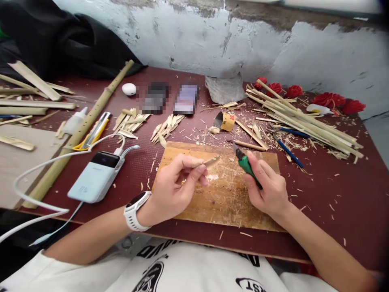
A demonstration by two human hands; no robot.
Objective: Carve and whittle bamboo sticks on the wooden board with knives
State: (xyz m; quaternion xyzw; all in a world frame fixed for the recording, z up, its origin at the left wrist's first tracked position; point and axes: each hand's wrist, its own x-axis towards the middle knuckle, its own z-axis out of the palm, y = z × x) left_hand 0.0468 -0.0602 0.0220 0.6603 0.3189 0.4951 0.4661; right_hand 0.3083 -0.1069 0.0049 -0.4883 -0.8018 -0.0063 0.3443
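Over a worn wooden board (225, 215) my left hand (178, 186) pinches a small pointed sliver of bamboo (212, 161) between thumb and fingers, its tip toward the right. To the right, my right hand (267, 184) is wrapped round the green handle of a utility knife (249, 167). The blade points up and away to the left, apart from the sliver. Pale shavings (212, 177) lie on the board beneath the hands.
A power bank (94, 176) with white cables stands left of the board, beside a long bamboo pole (103, 101) and a yellow cutter (96, 129). Behind are bamboo pieces (168, 126), two phones, and sandpaper (227, 121). Bamboo strips (304, 115), blue-handled pliers (288, 152) and red flowers (330, 99) lie right.
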